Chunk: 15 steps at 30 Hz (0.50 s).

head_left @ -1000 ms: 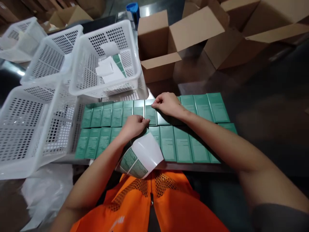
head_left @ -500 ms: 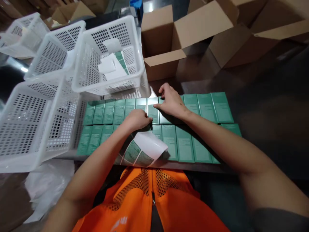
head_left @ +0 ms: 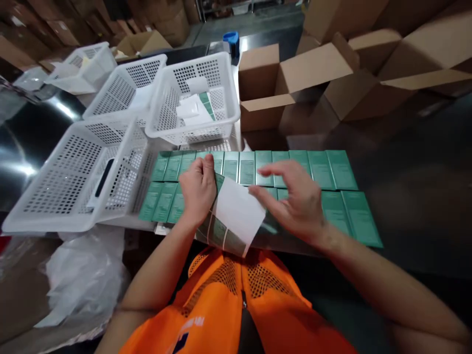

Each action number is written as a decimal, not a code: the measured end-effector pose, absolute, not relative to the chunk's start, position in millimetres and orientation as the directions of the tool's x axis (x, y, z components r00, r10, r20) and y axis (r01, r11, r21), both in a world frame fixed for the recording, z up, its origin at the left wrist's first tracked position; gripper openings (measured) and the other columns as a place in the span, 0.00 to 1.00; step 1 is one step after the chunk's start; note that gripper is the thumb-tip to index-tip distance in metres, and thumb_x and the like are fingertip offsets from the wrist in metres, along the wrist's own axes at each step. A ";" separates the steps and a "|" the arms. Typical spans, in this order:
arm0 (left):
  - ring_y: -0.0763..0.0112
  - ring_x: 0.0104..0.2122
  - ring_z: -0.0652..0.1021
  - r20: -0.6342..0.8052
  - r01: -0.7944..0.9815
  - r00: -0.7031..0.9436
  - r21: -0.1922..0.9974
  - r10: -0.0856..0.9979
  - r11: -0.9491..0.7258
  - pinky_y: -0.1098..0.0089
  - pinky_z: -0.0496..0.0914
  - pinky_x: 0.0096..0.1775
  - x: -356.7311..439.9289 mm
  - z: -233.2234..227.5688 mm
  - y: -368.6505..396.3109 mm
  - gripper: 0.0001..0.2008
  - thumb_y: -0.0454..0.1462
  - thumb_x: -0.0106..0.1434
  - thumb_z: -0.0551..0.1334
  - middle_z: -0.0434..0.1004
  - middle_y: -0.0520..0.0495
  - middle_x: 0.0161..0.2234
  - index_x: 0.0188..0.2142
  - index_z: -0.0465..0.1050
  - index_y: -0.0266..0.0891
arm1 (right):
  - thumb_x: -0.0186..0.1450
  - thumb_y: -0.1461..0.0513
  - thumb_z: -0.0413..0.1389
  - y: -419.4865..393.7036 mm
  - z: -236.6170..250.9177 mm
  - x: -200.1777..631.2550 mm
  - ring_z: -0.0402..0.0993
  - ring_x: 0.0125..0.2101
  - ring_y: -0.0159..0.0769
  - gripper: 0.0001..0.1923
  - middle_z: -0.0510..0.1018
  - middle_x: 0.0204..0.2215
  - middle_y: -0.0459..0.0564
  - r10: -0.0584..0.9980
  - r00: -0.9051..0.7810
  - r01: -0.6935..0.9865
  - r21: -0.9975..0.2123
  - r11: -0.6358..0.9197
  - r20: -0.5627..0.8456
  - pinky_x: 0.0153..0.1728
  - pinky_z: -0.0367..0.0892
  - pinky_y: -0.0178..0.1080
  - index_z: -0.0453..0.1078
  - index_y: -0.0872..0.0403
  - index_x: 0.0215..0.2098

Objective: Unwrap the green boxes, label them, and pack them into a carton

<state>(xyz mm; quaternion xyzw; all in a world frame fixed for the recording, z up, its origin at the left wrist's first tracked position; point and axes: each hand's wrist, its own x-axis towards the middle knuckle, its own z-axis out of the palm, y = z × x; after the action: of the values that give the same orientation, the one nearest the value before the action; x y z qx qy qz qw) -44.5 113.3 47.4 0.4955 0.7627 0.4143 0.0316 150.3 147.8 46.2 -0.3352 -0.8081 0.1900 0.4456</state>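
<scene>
Head cam looks down at two bare hands over rows of green boxes (head_left: 320,169) on a dark table (head_left: 405,196).

The left hand (head_left: 198,189) is closed on a sheet of labels (head_left: 236,214). It pinches the sheet near the top edge, w/ fingers curled tight. The sheet is white on the back and curls down toward 6 o'clock, where green labels show on it. It hangs over the near row of boxes, right in the middle.

The right hand (head_left: 295,201) sits at 3 o'clock from the sheet. Its fingers are spread and loose, holding nothing. The fingertips are just beside the sheet's right edge. The hand is a bit blurry, so can't tell if it touches the sheet.

The boxes lie flat in two rows, side by side, touching.

At 10 o'clock is a big white basket (head_left: 70,182). At 12 o'clock is another white basket with papers in it (head_left: 195,105). At 1 o'clock are open cardboard boxes (head_left: 280,83). At 6 o'clock is the person's orange vest (head_left: 236,305). A clear plastic bag (head_left: 84,275) lies at 8 o'clock.
</scene>
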 end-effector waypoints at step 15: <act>0.74 0.19 0.60 0.457 0.681 -0.515 0.732 0.726 0.022 0.70 0.54 0.25 -22.3 54.7 77.6 0.28 0.57 0.71 0.50 0.59 0.56 0.17 0.22 0.58 0.42 | 0.66 0.67 0.62 51.9 57.2 110.7 0.79 0.37 0.33 0.22 0.80 0.44 0.52 0.840 -0.135 0.312 -0.782 0.540 0.526 0.34 0.79 0.32 0.70 0.54 0.58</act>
<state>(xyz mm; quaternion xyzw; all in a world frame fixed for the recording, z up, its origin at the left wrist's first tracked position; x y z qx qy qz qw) -22.3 77.6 54.7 0.4921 0.7145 0.4967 0.0225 110.7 51.9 57.2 -0.4062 -0.7088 0.2554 0.5171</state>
